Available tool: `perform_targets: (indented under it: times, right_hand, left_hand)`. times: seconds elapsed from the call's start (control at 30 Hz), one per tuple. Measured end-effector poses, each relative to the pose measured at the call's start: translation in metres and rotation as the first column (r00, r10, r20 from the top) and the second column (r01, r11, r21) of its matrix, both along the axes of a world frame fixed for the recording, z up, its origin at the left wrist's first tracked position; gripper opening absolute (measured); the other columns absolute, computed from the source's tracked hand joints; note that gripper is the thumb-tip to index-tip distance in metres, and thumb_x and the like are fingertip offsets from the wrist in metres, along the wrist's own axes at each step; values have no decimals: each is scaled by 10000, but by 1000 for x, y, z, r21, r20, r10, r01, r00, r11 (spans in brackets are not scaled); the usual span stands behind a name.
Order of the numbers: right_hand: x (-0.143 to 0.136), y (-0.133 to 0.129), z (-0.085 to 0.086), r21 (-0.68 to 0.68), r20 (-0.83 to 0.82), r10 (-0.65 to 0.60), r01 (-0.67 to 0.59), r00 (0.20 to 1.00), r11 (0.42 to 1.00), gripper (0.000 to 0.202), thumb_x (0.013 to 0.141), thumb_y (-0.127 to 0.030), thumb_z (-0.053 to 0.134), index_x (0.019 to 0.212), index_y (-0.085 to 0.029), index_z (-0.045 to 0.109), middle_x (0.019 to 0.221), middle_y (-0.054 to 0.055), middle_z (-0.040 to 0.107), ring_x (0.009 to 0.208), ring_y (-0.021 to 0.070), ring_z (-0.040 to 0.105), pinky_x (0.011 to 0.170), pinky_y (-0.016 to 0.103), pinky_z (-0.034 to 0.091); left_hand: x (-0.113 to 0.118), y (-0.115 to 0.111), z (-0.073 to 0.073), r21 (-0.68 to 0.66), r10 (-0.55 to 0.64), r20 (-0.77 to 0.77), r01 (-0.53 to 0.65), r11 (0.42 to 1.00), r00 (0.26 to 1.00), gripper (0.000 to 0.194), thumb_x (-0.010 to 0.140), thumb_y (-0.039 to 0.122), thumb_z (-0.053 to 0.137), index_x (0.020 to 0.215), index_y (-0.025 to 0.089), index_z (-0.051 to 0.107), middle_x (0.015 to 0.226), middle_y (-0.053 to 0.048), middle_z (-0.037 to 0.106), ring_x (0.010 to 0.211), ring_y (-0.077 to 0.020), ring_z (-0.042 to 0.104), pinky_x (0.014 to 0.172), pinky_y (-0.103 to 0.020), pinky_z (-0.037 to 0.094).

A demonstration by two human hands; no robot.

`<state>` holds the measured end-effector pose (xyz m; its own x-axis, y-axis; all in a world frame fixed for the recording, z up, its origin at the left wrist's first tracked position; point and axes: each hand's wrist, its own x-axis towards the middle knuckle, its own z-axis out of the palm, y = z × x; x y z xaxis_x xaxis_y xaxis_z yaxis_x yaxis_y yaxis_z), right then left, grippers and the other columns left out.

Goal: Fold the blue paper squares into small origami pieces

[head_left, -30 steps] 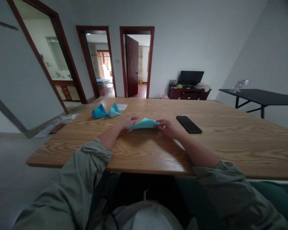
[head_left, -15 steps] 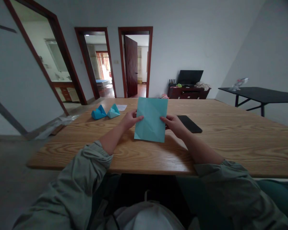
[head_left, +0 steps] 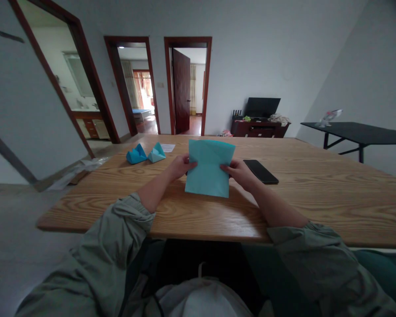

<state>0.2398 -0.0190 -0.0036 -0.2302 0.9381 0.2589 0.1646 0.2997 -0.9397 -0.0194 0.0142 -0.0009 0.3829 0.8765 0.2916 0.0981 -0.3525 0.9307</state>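
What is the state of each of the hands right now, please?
Left hand: closed on the left edge of the light blue paper sheet.
Right hand: closed on the sheet's right edge, holding it upright above the wooden table.

Dim, flat indoor light; brightest through far doorways (head_left: 145, 88). Soft sheen on wooden table (head_left: 317, 193). Strong wide-angle bending at edges, corners darkened. Focus acceptable throughout.
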Motion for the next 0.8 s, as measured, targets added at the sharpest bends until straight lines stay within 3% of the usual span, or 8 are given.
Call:
perform_targets:
  times: [0.17,0.33,0.5,0.67,0.8]
  right_hand:
    - [2,0,1,44,32,-4,3,999,999,307,743,-403,638,941,-175,698,753,8,659,636,125,536,586,252,432]
    - [-1,-2,5,46,26,-12,11,1000,999,302,699,-325,639,954,-189,726,927,51,702,786,162,591,694,281,457]
    - [0,1,2,13,36,-2,1,999,1000,255,676,-293,616,872,-189,740,856,40,707,700,140,578,644,263,453]
    - [2,2,0,-19,15,14,-14,1000,1000,240,661,-278,625,856,-194,736,845,32,705,715,147,597,677,278,475]
    - [1,0,1,-58,9,24,-23,1000,998,238,667,-265,621,865,-189,729,849,34,705,702,144,595,685,287,477]
  left_hand:
    - [-4,-1,0,-15,2,-44,-2,1000,999,255,717,345,672,846,133,612,578,22,539,471,-92,491,444,-204,387]
    - [-3,-2,-1,-93,-19,18,21,995,1000,210,639,214,654,834,137,651,637,0,579,498,-80,499,468,-192,382]
    - [-4,-3,1,-207,-2,23,6,978,1000,178,620,175,571,781,151,643,603,0,556,493,-88,487,460,-195,382]
    - [-7,-4,3,-295,-36,51,49,954,998,234,704,262,494,814,140,661,744,-62,623,590,-137,567,506,-240,444]
    - [-6,-3,2,-243,-76,17,78,967,997,309,717,384,632,891,130,659,802,-56,631,612,-128,573,526,-240,444]
